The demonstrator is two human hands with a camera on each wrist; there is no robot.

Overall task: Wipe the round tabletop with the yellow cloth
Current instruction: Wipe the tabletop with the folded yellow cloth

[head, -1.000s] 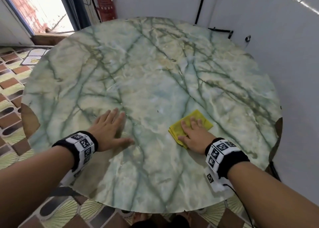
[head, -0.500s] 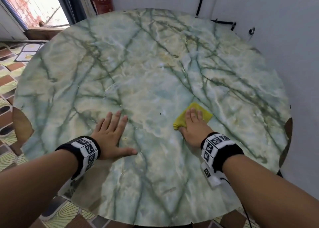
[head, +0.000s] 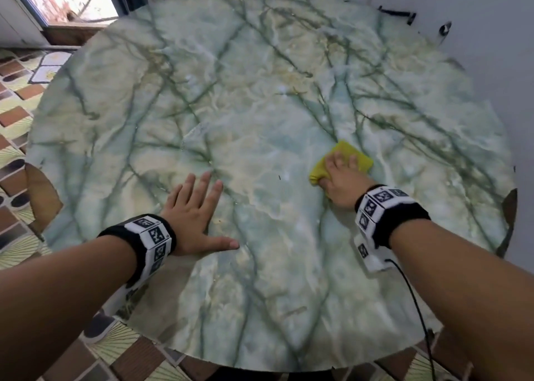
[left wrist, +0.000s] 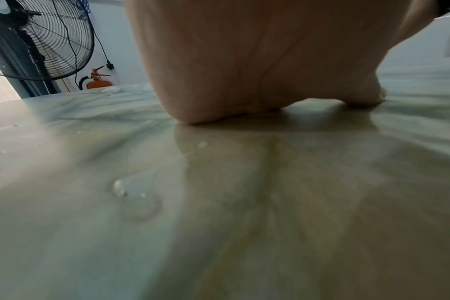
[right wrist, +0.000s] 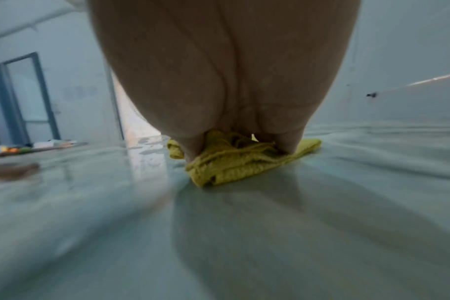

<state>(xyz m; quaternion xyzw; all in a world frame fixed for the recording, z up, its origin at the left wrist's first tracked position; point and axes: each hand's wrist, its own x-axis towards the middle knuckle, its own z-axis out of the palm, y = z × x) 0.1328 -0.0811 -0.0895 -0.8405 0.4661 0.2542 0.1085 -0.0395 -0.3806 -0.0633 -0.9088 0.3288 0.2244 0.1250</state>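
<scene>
The right hand [head: 342,183] lies palm down on the yellow cloth [head: 359,157], its fingers stretched forward over the fabric and pressing it to the round tabletop [head: 260,120]; the thumb side sits at the cloth's near left corner, where the fabric is bunched up; in the right wrist view the cloth [right wrist: 234,164] shows as a crumpled, folded wad under the heel of the hand [right wrist: 224,71], with folds sticking out on both sides; whether any finger curls round the fabric I cannot tell; the cloth lies on the right half of the green-veined marble top, nearer the person than the middle and well in from the rim; the left hand [head: 196,219] rests flat on the bare marble to the left, well apart from the cloth, fingers straight and slightly spread, thumb stuck out to the right, holding nothing; the left wrist view shows the palm [left wrist: 257,60] set down on the glossy surface, with small drops of water [left wrist: 121,187] on the marble just in front of the camera; both wrists wear black bands with printed markers [head: 156,236]; a fan [left wrist: 39,38] and a red fire extinguisher [left wrist: 98,82] stand beyond the table's far edge.
</scene>
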